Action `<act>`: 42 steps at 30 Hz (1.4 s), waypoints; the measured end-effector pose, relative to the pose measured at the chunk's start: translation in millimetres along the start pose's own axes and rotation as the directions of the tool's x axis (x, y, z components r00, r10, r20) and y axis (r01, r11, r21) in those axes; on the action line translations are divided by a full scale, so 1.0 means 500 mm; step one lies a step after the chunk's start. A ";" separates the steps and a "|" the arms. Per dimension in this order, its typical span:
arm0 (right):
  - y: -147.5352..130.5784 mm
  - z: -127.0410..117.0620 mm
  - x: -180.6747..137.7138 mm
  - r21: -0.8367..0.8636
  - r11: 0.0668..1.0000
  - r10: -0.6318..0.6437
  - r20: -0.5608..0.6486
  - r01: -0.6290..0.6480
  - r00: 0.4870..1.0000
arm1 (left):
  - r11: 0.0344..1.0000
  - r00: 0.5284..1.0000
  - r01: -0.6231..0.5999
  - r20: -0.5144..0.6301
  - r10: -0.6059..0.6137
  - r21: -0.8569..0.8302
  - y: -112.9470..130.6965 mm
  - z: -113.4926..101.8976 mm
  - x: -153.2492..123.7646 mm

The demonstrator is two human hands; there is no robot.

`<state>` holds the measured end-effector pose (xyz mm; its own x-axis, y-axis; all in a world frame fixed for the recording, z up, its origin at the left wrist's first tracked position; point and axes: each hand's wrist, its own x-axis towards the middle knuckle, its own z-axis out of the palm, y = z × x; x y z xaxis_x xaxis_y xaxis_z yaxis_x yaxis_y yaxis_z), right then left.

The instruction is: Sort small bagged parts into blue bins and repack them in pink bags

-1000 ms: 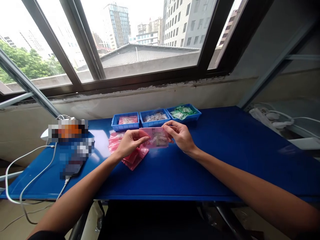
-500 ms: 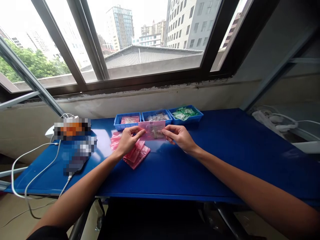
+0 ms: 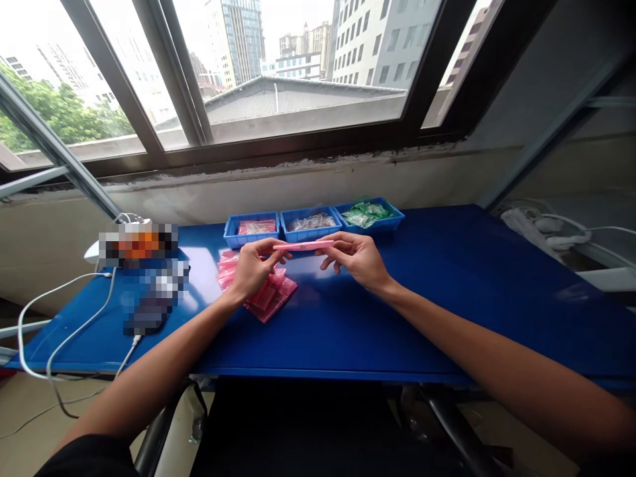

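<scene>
A pink plastic bag (image 3: 304, 246) is held up over the table, seen almost edge-on as a thin strip. My left hand (image 3: 256, 267) pinches its left end, and my right hand (image 3: 358, 260) pinches the right end, with its lower fingers loosely curled. What the bag contains is hidden at this angle. Below and beside my left hand lies a loose pile of pink plastic bags (image 3: 268, 301). Just behind the held bag stands a blue bin of clear packets (image 3: 305, 234).
Another blue bin (image 3: 242, 241) with pink packets stands left of it, and a third (image 3: 395, 222) with green-and-clear packets stands right. White cables (image 3: 64, 351) and blurred items cover the left side of the blue table (image 3: 447, 291). A window runs behind.
The bag has tilted from facing me, with greyish contents showing through, to nearly edge-on. Both hands keep hold of its ends. The whole view has shifted slightly.
</scene>
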<state>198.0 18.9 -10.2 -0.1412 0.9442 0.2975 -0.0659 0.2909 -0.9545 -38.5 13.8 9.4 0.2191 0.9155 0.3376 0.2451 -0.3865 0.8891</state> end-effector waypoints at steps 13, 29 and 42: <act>0.002 0.000 -0.004 -0.042 0.997 -0.060 -0.032 0.059 0.998 | 0.980 0.992 -0.115 -0.039 0.123 0.162 -0.001 0.002 -0.006; -0.007 -0.002 -0.004 -0.073 0.995 0.072 0.024 -0.070 0.997 | 0.986 1.000 -0.003 -0.010 0.005 0.167 0.008 0.001 -0.007; -0.009 0.006 -0.012 -0.076 0.997 -0.009 -0.002 0.009 1.000 | 0.948 0.981 -0.164 -0.050 0.185 0.274 0.021 0.004 -0.010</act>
<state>195.9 11.6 -7.5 -0.1382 0.9418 0.3065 0.0077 0.3105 -0.9506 -35.4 4.8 16.3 0.2128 0.8327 0.5112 0.4550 -0.5474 0.7024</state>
